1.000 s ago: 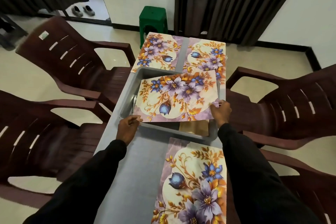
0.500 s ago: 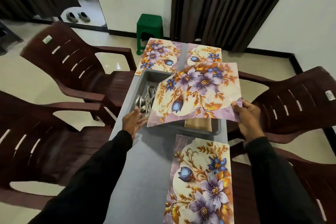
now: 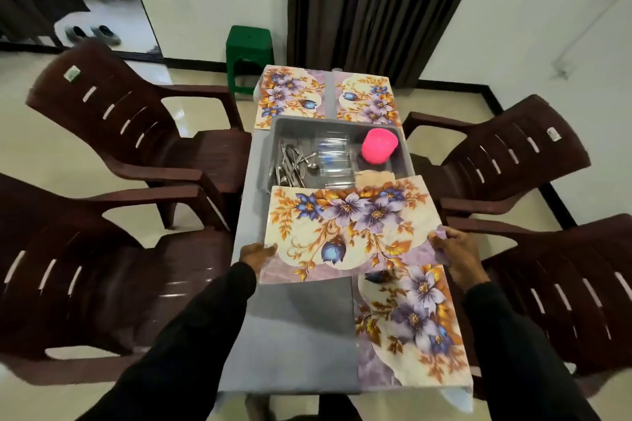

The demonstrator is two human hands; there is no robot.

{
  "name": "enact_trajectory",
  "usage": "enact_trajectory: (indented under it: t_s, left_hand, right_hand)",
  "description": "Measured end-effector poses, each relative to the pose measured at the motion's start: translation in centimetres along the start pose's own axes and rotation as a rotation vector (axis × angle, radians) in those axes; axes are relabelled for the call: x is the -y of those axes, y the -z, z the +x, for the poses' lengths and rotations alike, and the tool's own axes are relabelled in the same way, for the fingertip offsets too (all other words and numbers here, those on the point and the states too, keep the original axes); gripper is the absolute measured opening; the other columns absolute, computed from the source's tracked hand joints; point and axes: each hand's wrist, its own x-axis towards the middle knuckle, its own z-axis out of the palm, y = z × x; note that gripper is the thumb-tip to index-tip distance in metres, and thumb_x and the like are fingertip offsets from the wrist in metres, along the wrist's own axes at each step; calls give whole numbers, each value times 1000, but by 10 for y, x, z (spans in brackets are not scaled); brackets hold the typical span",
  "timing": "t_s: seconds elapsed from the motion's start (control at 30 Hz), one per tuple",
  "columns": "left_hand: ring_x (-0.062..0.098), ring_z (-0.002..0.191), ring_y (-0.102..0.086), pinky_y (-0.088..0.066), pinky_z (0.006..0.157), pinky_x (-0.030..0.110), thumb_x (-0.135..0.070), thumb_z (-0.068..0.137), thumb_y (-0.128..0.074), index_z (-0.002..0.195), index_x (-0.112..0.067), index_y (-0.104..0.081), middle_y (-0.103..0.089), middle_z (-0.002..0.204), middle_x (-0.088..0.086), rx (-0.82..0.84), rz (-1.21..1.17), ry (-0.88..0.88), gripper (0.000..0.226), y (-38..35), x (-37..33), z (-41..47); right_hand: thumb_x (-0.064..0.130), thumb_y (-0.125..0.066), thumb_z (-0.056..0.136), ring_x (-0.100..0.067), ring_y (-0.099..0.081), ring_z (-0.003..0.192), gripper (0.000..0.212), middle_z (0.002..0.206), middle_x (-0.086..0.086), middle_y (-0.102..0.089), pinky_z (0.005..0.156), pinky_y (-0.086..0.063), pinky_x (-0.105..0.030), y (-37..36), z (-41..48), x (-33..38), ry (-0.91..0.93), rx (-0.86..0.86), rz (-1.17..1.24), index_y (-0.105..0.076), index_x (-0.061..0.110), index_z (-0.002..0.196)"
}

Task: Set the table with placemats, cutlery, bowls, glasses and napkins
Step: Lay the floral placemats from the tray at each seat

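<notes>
I hold a floral placemat (image 3: 349,225) above the near half of the grey table (image 3: 294,335). My left hand (image 3: 255,255) grips its near left corner and my right hand (image 3: 456,251) pinches its near right corner. Its far edge overlaps the grey tray (image 3: 270,143), which holds loose cutlery (image 3: 290,162), clear glasses (image 3: 333,155) and a stack of pink bowls (image 3: 379,146). Another floral placemat (image 3: 410,328) lies flat at the near right. At the far end lie two more, a far-left placemat (image 3: 290,96) and a far-right placemat (image 3: 371,99).
Dark brown plastic chairs flank the table: a far left chair (image 3: 136,120), a near left chair (image 3: 85,284), a far right chair (image 3: 506,154) and a near right chair (image 3: 564,290). A green stool (image 3: 249,48) stands beyond the table's far end, by dark curtains.
The held placemat has come off the tray and toward me, uncovering the cutlery, glasses and pink bowls. Both hands moved nearer and wider apart with it.
</notes>
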Motion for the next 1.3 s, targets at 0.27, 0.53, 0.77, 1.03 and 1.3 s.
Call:
enact_trajectory:
  t_s: [0.27,0.53,0.77,1.03,1.3]
  left_hand:
    - [19,68,-70,-54,47,23,0,88,-76,109,3,-69,-72,96,17,-17,195,40,22,60,34,-22]
    - [28,76,-64,-54,41,23,16,83,-73,83,-2,-64,-71,100,16,-98,309,108,20,94,96,-74]
    - [31,98,-68,-58,88,48,14,66,-81,73,-12,-62,-79,89,7,-179,400,37,32,104,153,-106]
    - [24,104,-63,-50,81,30,2,75,-85,127,-1,-60,-68,119,13,-340,407,-31,58,102,163,-128]
    - [29,128,-55,-49,101,40,-17,82,-85,135,-12,-55,-58,139,10,-323,658,-268,61,109,159,-134]
  right_hand:
    - [-3,-74,87,-23,-62,89,13,99,-21,-73,76,-49,-34,-7,-28,-52,94,16,-455,-73,-9,98]
    - [9,-78,83,-35,-64,109,31,117,-20,-70,84,-47,-34,-65,-5,-90,152,106,-858,-72,-1,111]
    - [13,-71,88,-44,-56,116,42,123,-24,-61,93,-48,-46,-113,-4,-112,196,92,-1082,-57,0,126]
    - [41,-58,96,-45,-38,141,64,152,-28,-42,116,-31,-56,-160,-57,-176,340,223,-1220,-48,-2,142]
    - [70,-62,85,-52,-1,152,110,164,-32,-2,121,-5,-63,-194,-93,-206,338,412,-1312,-17,3,159]
